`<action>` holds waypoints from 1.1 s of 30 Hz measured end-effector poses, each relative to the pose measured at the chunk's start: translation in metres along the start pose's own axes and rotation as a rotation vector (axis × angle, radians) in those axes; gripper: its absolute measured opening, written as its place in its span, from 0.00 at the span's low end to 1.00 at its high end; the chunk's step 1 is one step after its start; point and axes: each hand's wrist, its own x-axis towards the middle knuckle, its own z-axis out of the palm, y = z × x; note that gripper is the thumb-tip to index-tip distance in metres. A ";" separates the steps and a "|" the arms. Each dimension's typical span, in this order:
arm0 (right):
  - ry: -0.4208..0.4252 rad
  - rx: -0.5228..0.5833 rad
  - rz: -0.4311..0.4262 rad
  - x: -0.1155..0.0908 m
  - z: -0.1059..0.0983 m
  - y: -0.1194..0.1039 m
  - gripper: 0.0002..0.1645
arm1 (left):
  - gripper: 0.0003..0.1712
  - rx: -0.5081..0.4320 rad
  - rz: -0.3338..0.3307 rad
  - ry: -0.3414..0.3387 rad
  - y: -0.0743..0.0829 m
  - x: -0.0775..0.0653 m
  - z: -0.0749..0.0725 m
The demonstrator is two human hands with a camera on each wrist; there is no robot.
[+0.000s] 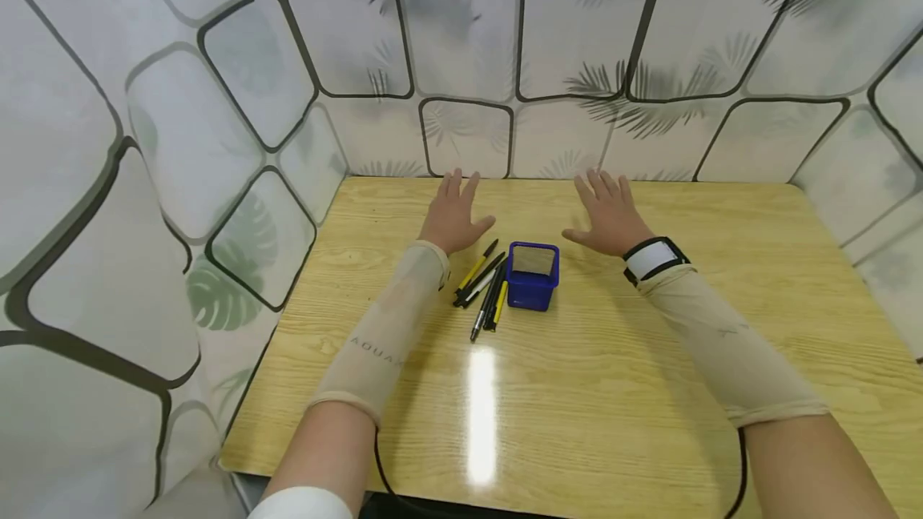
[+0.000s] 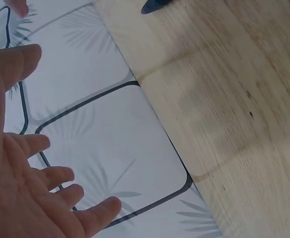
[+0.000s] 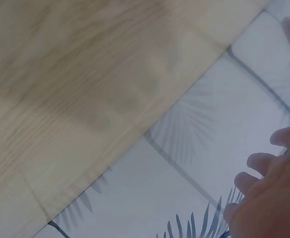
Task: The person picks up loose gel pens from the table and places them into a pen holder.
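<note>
My left hand (image 1: 450,219) stretches out over the far part of the table, fingers spread and thumb pointing inward, holding nothing. On the other side, my right hand (image 1: 609,217) is held the same way, with spread fingers and nothing in them. Between and nearer than the hands stands a blue square pen holder (image 1: 531,295) with mesh-like sides. Several pens (image 1: 479,279), black, yellow and white, lie in a loose bunch against its left side. In the left wrist view, the palm and spread fingers (image 2: 101,214) show; the right wrist view catches fingers (image 3: 261,162) at its right edge.
The wooden table (image 1: 613,391) meets a patterned wall covering (image 1: 461,46) at the back and left. A light reflection lies on the front of the tabletop. Black cables (image 1: 743,471) hang from both forearms, and a white-faced band (image 1: 654,257) circles the right wrist.
</note>
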 end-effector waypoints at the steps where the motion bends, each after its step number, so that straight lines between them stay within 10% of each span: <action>1: 0.002 0.001 -0.005 -0.001 0.000 0.001 0.63 | 0.49 0.002 0.003 -0.008 0.001 -0.001 -0.001; 7: -0.028 0.069 -0.047 -0.016 0.004 -0.003 0.62 | 0.35 0.012 -0.004 -0.108 0.005 -0.018 -0.008; 19: -0.348 0.433 -0.105 -0.059 0.020 -0.038 0.68 | 0.20 -0.029 -0.064 -0.441 -0.007 -0.067 -0.004; 33: -0.313 0.903 -0.052 -0.064 0.047 -0.052 0.58 | 0.23 -0.214 -0.138 -0.412 -0.021 -0.096 0.020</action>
